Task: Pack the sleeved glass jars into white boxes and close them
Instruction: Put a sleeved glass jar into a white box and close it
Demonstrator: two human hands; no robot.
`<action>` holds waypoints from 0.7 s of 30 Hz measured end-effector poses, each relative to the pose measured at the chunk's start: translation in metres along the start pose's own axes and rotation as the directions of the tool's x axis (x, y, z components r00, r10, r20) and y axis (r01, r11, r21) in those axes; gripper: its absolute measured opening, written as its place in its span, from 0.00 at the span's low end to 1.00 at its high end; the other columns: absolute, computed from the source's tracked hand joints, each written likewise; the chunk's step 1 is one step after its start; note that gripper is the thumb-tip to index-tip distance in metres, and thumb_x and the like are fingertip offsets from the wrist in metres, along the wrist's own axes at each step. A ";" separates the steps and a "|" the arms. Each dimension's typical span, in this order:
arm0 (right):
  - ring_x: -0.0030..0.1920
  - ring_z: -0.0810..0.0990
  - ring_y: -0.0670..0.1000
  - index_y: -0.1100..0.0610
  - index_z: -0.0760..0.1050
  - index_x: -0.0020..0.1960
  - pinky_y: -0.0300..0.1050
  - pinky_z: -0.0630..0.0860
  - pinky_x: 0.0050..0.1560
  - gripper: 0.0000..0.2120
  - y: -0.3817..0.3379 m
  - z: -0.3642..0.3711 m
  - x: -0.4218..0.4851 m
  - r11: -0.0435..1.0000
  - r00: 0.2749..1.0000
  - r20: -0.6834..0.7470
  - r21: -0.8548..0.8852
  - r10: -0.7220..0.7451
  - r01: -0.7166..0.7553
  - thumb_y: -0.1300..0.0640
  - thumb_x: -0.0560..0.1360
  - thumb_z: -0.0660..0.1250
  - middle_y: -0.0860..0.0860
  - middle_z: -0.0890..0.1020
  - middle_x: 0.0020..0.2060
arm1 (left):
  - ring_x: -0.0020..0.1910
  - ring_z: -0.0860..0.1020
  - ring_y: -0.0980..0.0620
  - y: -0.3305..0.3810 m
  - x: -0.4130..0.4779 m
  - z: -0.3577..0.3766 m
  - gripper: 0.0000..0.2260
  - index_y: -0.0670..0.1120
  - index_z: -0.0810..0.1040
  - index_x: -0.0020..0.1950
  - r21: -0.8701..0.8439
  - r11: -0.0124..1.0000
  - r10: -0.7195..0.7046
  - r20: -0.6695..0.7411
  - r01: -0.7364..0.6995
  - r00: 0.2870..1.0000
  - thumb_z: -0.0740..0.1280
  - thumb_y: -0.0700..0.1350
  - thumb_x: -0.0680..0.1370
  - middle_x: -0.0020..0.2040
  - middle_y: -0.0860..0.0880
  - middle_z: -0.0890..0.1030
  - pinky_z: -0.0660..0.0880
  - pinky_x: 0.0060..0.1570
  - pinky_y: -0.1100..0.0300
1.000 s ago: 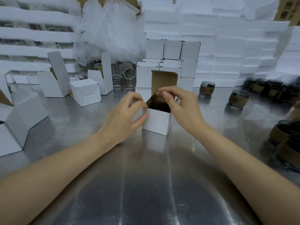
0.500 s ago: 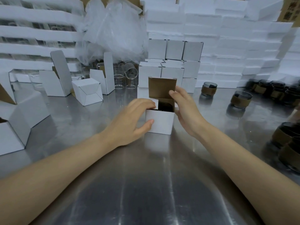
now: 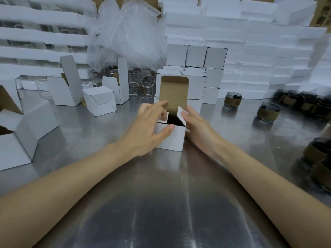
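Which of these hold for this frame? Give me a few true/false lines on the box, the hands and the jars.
1. The lid of the white box stands upright. True.
2. The left hand hangs clear of the box. False: it touches the box, thumb on the front wall.
3. The right hand holds a sleeved jar. False: its thumb is against the box's right side flap.
4. Sleeved jars stand on the table to the right. True.
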State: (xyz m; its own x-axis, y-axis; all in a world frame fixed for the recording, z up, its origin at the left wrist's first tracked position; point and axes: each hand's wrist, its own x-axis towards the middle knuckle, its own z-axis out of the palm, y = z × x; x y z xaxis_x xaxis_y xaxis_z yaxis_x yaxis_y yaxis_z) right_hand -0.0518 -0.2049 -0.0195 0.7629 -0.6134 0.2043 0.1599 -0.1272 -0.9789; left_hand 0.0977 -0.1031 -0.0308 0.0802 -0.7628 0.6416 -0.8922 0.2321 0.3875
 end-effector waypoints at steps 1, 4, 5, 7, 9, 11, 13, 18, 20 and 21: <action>0.59 0.78 0.55 0.54 0.70 0.68 0.52 0.69 0.60 0.15 -0.001 0.000 0.000 1.000 1.000 -0.012 -0.017 0.008 -0.008 0.56 0.82 0.56 0.56 0.78 0.63 | 0.64 0.62 0.55 0.000 -0.002 0.000 0.10 0.50 0.69 0.50 -0.024 1.000 -0.005 -0.012 0.005 1.000 0.62 0.55 0.77 0.70 0.55 0.68 0.63 0.56 0.62; 0.53 0.79 0.54 0.53 0.72 0.65 0.52 0.70 0.54 0.14 -0.003 0.001 0.001 0.999 0.998 -0.057 -0.035 0.014 -0.016 0.61 0.80 0.59 0.57 0.80 0.60 | 0.66 0.62 0.55 -0.003 -0.008 0.003 0.09 0.48 0.69 0.53 -0.124 0.992 -0.013 -0.046 0.008 0.999 0.62 0.52 0.77 0.68 0.52 0.67 0.61 0.61 0.68; 0.53 0.80 0.53 0.54 0.72 0.64 0.52 0.71 0.53 0.15 -0.004 0.001 0.000 1.000 0.997 -0.074 -0.026 0.002 -0.004 0.63 0.80 0.59 0.56 0.80 0.59 | 0.67 0.61 0.56 -0.003 -0.008 0.004 0.12 0.47 0.68 0.56 -0.147 0.989 -0.019 -0.055 0.011 0.998 0.62 0.52 0.77 0.68 0.50 0.64 0.60 0.62 0.70; 0.51 0.80 0.51 0.56 0.74 0.63 0.50 0.73 0.54 0.15 -0.007 0.001 0.000 1.000 0.995 -0.094 -0.015 -0.023 0.022 0.66 0.79 0.59 0.54 0.81 0.54 | 0.70 0.59 0.58 -0.005 -0.008 0.005 0.20 0.47 0.64 0.64 -0.181 0.983 -0.037 -0.062 0.025 0.997 0.65 0.54 0.78 0.70 0.49 0.58 0.61 0.62 0.73; 0.51 0.79 0.49 0.57 0.76 0.61 0.47 0.74 0.54 0.14 -0.009 0.000 -0.002 1.000 0.996 -0.085 -0.006 -0.024 0.023 0.66 0.79 0.59 0.51 0.81 0.52 | 0.71 0.58 0.63 -0.006 -0.006 0.005 0.27 0.52 0.54 0.69 -0.263 0.962 -0.079 -0.019 0.072 0.997 0.66 0.53 0.76 0.72 0.53 0.55 0.60 0.61 0.76; 0.52 0.79 0.47 0.58 0.77 0.60 0.45 0.73 0.55 0.14 -0.010 0.000 -0.002 1.000 0.993 -0.111 -0.018 -0.024 0.023 0.66 0.79 0.58 0.50 0.81 0.52 | 0.68 0.60 0.69 -0.006 -0.006 0.004 0.28 0.55 0.51 0.66 -0.357 0.927 -0.105 0.041 0.112 0.994 0.65 0.54 0.75 0.70 0.57 0.59 0.60 0.61 0.77; 0.54 0.78 0.46 0.57 0.78 0.59 0.46 0.72 0.59 0.14 -0.010 0.000 -0.001 0.998 0.987 -0.154 -0.057 -0.031 0.023 0.64 0.80 0.57 0.52 0.82 0.55 | 0.66 0.64 0.69 -0.006 -0.007 0.005 0.25 0.57 0.53 0.62 -0.374 0.918 -0.127 0.050 0.137 0.991 0.65 0.56 0.73 0.66 0.58 0.64 0.60 0.61 0.77; 0.60 0.76 0.47 0.51 0.78 0.56 0.50 0.71 0.63 0.22 -0.007 0.000 -0.005 0.991 0.994 -0.091 -0.122 -0.065 0.054 0.39 0.72 0.58 0.48 0.79 0.58 | 0.64 0.69 0.58 -0.006 -0.006 0.007 0.27 0.55 0.53 0.64 -0.371 0.924 -0.101 -0.007 0.091 0.995 0.67 0.55 0.73 0.66 0.51 0.67 0.64 0.64 0.70; 0.57 0.77 0.52 0.50 0.77 0.55 0.53 0.71 0.64 0.19 -0.004 0.002 -0.006 0.971 0.989 -0.076 -0.211 -0.128 0.110 0.41 0.71 0.62 0.49 0.78 0.54 | 0.64 0.68 0.61 -0.008 -0.007 0.005 0.27 0.55 0.56 0.67 -0.324 0.943 -0.081 0.010 0.080 0.997 0.67 0.58 0.75 0.65 0.53 0.67 0.63 0.63 0.70; 0.58 0.76 0.55 0.50 0.77 0.55 0.54 0.71 0.65 0.18 -0.002 0.004 -0.006 0.962 0.985 -0.077 -0.237 -0.154 0.132 0.42 0.71 0.62 0.50 0.79 0.53 | 0.63 0.67 0.62 -0.010 -0.007 0.004 0.23 0.56 0.59 0.66 -0.295 0.953 -0.072 0.013 0.073 0.997 0.65 0.60 0.77 0.65 0.54 0.67 0.63 0.63 0.71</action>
State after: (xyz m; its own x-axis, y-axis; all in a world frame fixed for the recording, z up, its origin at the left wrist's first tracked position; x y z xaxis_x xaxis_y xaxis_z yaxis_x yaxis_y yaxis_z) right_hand -0.0540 -0.1982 -0.0189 0.6791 -0.6443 0.3517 0.1059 -0.3882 -0.9155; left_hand 0.1041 -0.1023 -0.0415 0.1383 -0.7854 0.6033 -0.7134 0.3436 0.6108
